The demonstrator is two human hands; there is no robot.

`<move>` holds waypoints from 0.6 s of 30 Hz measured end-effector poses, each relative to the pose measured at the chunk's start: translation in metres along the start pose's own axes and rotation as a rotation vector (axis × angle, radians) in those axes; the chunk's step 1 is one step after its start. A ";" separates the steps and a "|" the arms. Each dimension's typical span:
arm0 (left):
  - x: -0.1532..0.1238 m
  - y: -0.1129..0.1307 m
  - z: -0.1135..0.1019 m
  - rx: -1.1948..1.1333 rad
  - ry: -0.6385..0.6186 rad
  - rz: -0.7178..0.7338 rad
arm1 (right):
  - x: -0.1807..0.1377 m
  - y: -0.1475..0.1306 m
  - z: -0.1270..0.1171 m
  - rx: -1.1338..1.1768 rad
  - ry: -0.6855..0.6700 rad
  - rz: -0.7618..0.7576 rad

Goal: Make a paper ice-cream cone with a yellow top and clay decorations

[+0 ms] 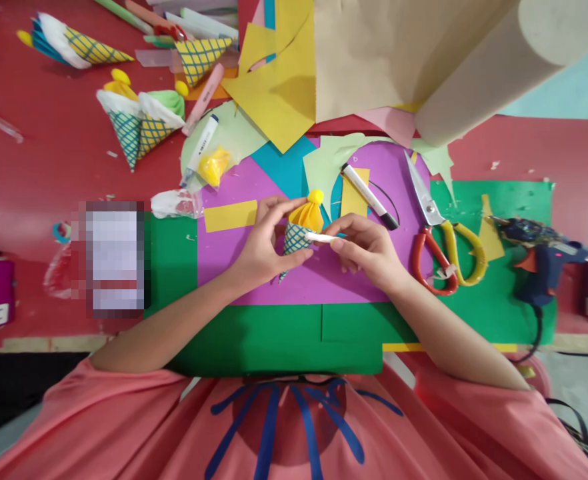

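Between thumb and fingers, my left hand (261,243) holds a paper ice cream cone (295,239), tip pointing down toward me. The cone is pale with a dark crosshatch pattern; a gathered yellow top (306,217) rises from it, ending in a small yellow ball (315,197). My right hand (367,250) pinches a thin white strip (321,237), whose left end lies at the cone's rim. What the strip is made of I cannot tell. Purple paper (254,283) lies under both hands.
Large scissors (430,210) and a glue gun (549,260) lie to the right. A marker (370,197) sits just beyond my right hand. Finished paper cones (159,123) rest at the upper left, a blurred-out phone (117,260) at left. A thick white roll (494,67) stands behind.
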State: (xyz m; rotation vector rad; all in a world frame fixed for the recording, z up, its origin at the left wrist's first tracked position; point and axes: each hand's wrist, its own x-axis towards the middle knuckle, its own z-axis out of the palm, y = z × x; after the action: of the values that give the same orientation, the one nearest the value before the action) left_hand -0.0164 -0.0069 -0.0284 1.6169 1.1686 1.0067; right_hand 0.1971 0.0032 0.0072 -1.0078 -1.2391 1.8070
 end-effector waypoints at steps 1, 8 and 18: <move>0.000 0.000 0.000 0.007 -0.002 0.008 | 0.000 0.000 0.000 -0.007 0.006 -0.005; -0.002 0.002 0.003 0.049 -0.046 0.057 | -0.001 0.001 0.000 -0.052 0.013 0.000; -0.004 0.006 0.008 0.086 -0.026 0.123 | -0.002 0.001 0.003 -0.231 0.035 -0.062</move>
State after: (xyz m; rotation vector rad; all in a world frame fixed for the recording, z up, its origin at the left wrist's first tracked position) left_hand -0.0084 -0.0136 -0.0256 1.7826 1.1202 1.0217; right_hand 0.1949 -0.0002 0.0074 -1.1095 -1.4658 1.6191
